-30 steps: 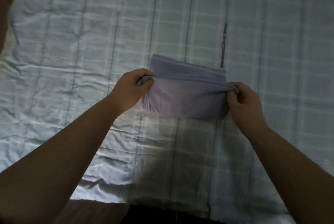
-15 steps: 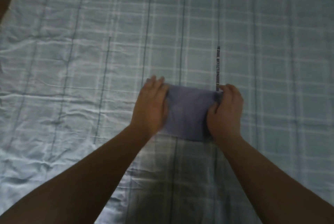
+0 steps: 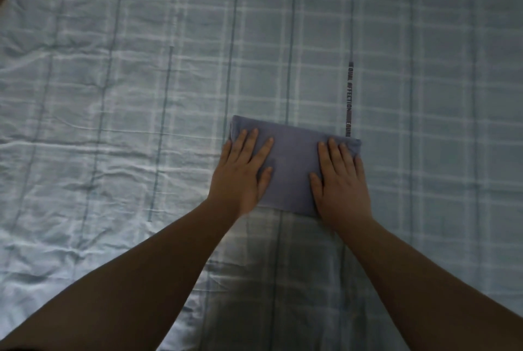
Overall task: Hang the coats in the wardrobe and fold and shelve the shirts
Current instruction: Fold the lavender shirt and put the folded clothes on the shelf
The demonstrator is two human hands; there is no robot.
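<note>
Lavender-grey cloth, a shirt point(image 3: 293, 169) folded into a compact rectangle, lies flat on a pale blue-green checked bedsheet point(image 3: 141, 95) in the head view, the only view given. The sheet fills the whole frame, and it is wrinkled to the left of the shirt and smoother to the right of it. A dark printed strip of lettering point(image 3: 348, 101) runs up the sheet away from the shirt's far right corner, and its near end just meets the shirt's far edge.

The left hand point(image 3: 240, 172) lies palm down on the left part of the shirt. Its fingers are straight and slightly spread, with the fingertips near the shirt's far left corner and the thumb pointing inward across the cloth. The heel of this hand hangs over the shirt's left edge onto the sheet.

The right hand point(image 3: 341, 183) lies palm down on the right part of the shirt. Its fingers are straight and close together, reaching to the far right corner, and its thumb also points inward. A bare band of the shirt shows between the two thumbs.

Both forearms run from the shirt's near edge toward the bottom corners of the frame. A darker shadow lies on the sheet just below the shirt.
</note>
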